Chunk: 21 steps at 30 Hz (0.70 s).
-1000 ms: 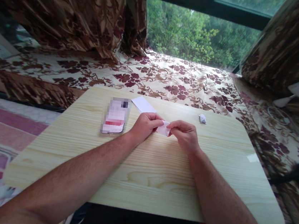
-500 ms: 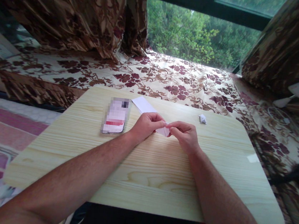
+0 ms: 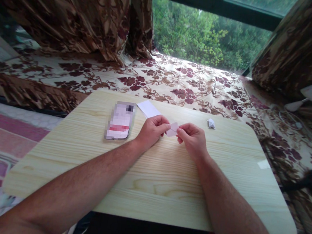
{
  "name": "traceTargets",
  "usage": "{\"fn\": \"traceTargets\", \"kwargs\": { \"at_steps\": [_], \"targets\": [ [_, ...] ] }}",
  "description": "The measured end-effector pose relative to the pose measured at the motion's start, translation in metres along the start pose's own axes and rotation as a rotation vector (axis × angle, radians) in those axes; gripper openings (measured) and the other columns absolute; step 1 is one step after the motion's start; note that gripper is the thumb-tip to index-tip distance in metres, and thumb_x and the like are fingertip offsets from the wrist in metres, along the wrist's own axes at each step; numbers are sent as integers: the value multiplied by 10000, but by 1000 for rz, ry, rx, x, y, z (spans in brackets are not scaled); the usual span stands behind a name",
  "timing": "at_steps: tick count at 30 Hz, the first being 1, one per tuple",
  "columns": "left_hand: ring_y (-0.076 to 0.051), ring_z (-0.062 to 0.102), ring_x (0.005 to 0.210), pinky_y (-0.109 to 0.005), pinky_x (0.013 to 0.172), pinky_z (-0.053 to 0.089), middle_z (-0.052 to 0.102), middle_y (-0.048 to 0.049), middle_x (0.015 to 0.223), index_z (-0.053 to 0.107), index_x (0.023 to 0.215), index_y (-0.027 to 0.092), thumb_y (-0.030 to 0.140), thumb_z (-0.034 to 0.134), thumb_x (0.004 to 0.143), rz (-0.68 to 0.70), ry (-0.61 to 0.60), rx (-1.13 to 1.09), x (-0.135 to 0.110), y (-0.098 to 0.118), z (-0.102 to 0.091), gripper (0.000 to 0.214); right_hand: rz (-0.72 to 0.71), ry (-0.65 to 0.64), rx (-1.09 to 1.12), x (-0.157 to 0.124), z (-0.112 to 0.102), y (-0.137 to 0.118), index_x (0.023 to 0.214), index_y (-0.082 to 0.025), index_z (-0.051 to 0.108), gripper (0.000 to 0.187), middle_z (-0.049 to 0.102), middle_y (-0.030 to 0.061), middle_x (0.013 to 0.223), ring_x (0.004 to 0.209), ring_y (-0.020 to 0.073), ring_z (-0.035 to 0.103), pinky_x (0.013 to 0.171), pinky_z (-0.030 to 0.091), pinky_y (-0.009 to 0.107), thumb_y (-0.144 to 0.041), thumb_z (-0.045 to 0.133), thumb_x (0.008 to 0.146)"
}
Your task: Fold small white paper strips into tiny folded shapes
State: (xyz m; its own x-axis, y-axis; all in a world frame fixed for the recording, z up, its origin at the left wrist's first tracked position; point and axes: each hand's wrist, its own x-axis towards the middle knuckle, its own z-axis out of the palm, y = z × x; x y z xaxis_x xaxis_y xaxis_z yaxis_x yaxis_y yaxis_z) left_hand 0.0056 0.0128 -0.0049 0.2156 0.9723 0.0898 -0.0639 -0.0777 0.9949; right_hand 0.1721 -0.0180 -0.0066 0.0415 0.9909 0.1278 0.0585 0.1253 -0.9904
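Between my two hands is a small piece of folded white paper (image 3: 173,129), with a crease line running across it. My left hand (image 3: 153,131) pinches its left edge between thumb and fingers. On the opposite side, my right hand (image 3: 192,138) grips the right edge in the same way. Behind my left hand lies a stack of white paper (image 3: 147,109), partly covered by that hand. A small folded paper shape (image 3: 211,123) sits apart on the table, beyond my right hand.
A phone (image 3: 120,121), blurred by pixels, lies left of my left hand on the pale wooden table (image 3: 147,195). A whitish patch (image 3: 264,164) shows near the right edge. Behind the table stretches a flower-patterned cloth (image 3: 186,83) below the window.
The folded paper has turned in my fingers and now shows a more squarish face. Both hands have shifted slightly and keep their pinch on it.
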Motion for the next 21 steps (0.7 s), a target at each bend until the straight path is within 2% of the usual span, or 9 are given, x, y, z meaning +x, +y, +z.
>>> {"fn": "traceTargets", "kwargs": {
  "at_steps": [5,8,11,14,21],
  "targets": [
    [-108,541,625,-232,578,408,635,-1,701,664,778,149,357,753,718,45,-56,91,-3,5,2,234,-67,-1,-109,0,0,3,705,-152,674,172,557,-37,520,451,67,421,435,318,214,-311,708,760],
    [-99,512,582,-229,552,388,609,10,636,654,732,146,378,744,731,31,-14,94,-1,4,2,249,-51,-36,-71,-2,2,1,765,-150,689,199,596,-24,567,476,76,457,459,360,219,-348,710,762],
    [-98,522,574,-228,549,400,624,8,642,653,749,150,380,744,732,5,43,-20,1,0,1,249,4,-69,-43,-2,3,-1,821,-150,693,227,635,-10,606,497,92,511,471,398,220,-361,727,742],
    [-107,552,598,-232,572,426,649,-1,672,655,766,152,364,755,723,-19,38,-103,3,-4,2,239,38,-69,-93,-3,2,-1,750,-147,689,207,643,7,584,481,95,520,454,390,217,-353,709,756],
    [-108,556,603,-233,579,429,646,-2,675,656,766,151,345,752,727,-11,24,-76,1,-4,3,220,17,-64,-83,-4,3,1,701,-155,675,200,648,11,572,472,96,528,452,397,211,-340,686,778]
  ]
}}
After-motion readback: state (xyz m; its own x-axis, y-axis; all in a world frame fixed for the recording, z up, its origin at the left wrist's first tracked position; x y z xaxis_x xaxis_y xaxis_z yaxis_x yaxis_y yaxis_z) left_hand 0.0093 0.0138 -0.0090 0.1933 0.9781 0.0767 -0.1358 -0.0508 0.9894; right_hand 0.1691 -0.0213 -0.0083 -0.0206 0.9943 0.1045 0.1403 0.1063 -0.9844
